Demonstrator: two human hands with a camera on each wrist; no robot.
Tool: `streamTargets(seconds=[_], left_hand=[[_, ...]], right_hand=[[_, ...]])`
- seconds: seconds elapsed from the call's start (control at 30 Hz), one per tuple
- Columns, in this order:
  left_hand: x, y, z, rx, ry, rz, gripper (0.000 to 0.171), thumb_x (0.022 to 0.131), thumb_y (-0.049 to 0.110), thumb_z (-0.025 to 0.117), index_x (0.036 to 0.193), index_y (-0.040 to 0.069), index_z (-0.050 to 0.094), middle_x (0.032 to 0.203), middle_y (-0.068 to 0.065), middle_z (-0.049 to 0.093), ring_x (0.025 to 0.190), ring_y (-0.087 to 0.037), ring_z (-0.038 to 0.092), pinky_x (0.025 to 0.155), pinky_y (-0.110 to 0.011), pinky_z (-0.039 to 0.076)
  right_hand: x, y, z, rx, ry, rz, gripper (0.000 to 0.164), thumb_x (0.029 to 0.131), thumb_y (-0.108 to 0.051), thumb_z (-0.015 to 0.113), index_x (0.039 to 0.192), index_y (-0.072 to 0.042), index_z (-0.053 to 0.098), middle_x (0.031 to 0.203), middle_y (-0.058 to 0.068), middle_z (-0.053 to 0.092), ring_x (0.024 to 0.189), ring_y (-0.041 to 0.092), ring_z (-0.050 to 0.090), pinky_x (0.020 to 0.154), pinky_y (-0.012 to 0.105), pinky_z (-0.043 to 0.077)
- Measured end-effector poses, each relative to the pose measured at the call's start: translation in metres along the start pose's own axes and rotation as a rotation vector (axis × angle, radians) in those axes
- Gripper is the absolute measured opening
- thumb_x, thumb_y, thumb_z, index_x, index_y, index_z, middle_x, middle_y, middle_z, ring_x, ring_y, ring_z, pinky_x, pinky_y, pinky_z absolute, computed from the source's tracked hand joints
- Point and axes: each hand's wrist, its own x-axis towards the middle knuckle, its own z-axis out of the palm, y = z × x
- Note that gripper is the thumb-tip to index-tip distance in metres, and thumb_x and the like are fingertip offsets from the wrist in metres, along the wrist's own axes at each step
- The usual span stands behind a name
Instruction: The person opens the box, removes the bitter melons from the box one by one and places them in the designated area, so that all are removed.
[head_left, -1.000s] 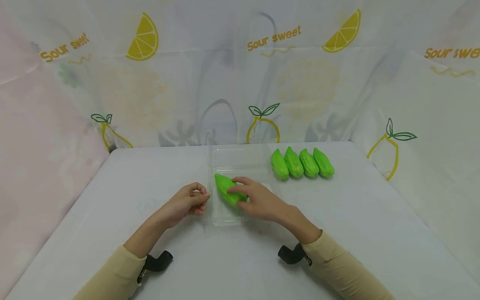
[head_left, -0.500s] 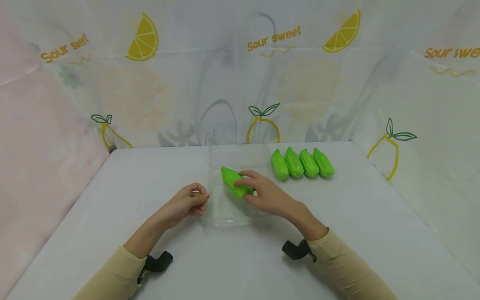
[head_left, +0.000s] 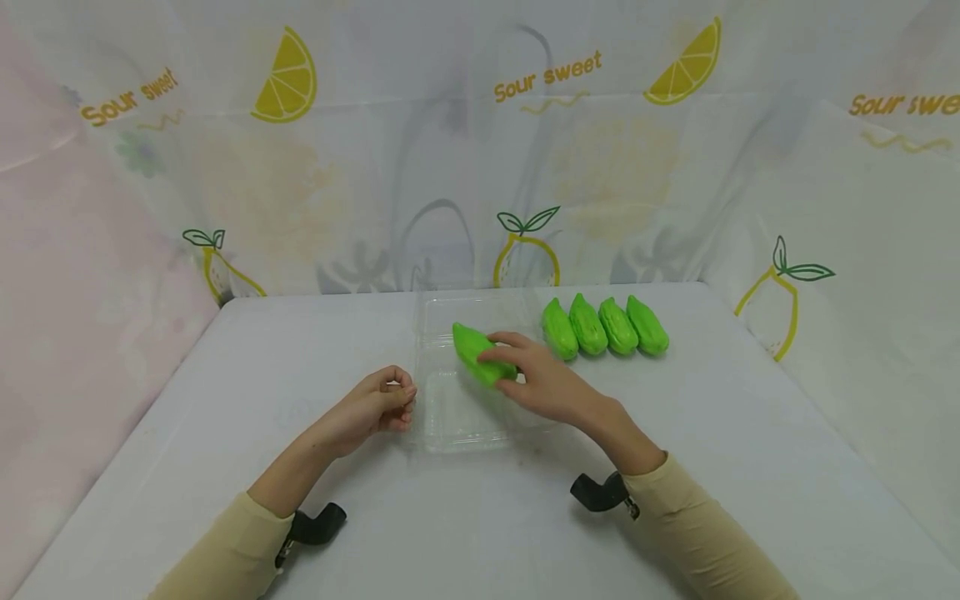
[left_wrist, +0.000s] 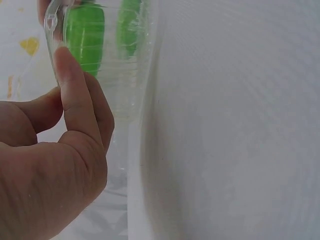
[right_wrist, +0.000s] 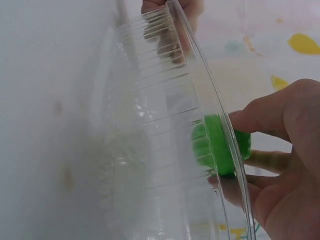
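Note:
My right hand grips a bright-green, long ribbed gourd with a pointed tip, holding it over the clear plastic clamshell container. In the right wrist view the gourd shows partly through the container's wall, thumb and fingers about it. My left hand is at the container's left side; in the left wrist view its thumb and fingers pinch the container's rim. The container's lid lies folded back behind its base.
Several like green gourds lie side by side in a row at the back right, beside the lid. A white cloth covers the table. Behind it hangs a lemon-print curtain. Black wrist mounts stick out from both sleeves.
My right hand has carried the gourd up from the container base, backwards and to the right. The left hand has stayed nearly still at the container's edge.

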Motion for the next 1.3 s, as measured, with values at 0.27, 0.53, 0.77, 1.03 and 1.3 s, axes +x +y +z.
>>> streamTargets(seconds=[0.27,0.53,0.77,1.03,1.3], left_hand=[[0.0,0.0,0.001,-0.006,0.01,-0.008,0.01,0.105,0.014,0.048,0.101,0.007,0.043,0.079,0.0,0.054,0.068,-0.008,0.056,0.065,-0.019,0.056],[-0.001,0.0,0.0,0.001,0.017,0.006,0.012,0.104,0.015,0.052,0.101,0.006,0.045,0.077,0.001,0.055,0.068,-0.006,0.056,0.065,-0.018,0.056],[0.001,-0.003,-0.001,-0.012,0.016,-0.002,0.012,0.103,0.015,0.053,0.101,0.006,0.046,0.076,0.0,0.056,0.066,-0.007,0.056,0.065,-0.019,0.057],[0.001,-0.002,0.0,-0.002,0.012,-0.003,0.015,0.103,0.017,0.054,0.102,0.004,0.046,0.078,-0.001,0.055,0.067,-0.007,0.056,0.064,-0.018,0.057],[0.0,-0.002,0.0,-0.015,0.012,0.0,0.014,0.103,0.016,0.053,0.102,0.005,0.045,0.077,0.0,0.056,0.065,-0.006,0.056,0.063,-0.018,0.057]], right_hand=[[-0.003,0.005,-0.006,0.021,0.015,0.042,0.037,0.093,-0.009,0.061,0.13,-0.017,0.064,0.15,0.01,0.047,0.134,0.029,0.05,0.088,0.044,0.053],[-0.005,0.009,-0.012,0.01,0.036,0.063,0.038,0.093,-0.01,0.062,0.13,-0.017,0.064,0.151,0.009,0.047,0.13,0.029,0.054,0.083,0.041,0.053],[-0.007,0.015,-0.015,0.011,0.066,0.046,0.038,0.092,-0.009,0.063,0.13,-0.015,0.064,0.149,0.011,0.048,0.129,0.031,0.054,0.084,0.047,0.054],[-0.009,0.018,-0.022,0.032,0.089,0.059,0.038,0.092,-0.009,0.064,0.129,-0.014,0.064,0.15,0.012,0.048,0.134,0.032,0.051,0.087,0.049,0.054],[-0.011,0.021,-0.032,0.032,0.118,0.085,0.038,0.091,-0.006,0.064,0.128,-0.011,0.065,0.15,0.015,0.047,0.14,0.036,0.045,0.096,0.049,0.052]])
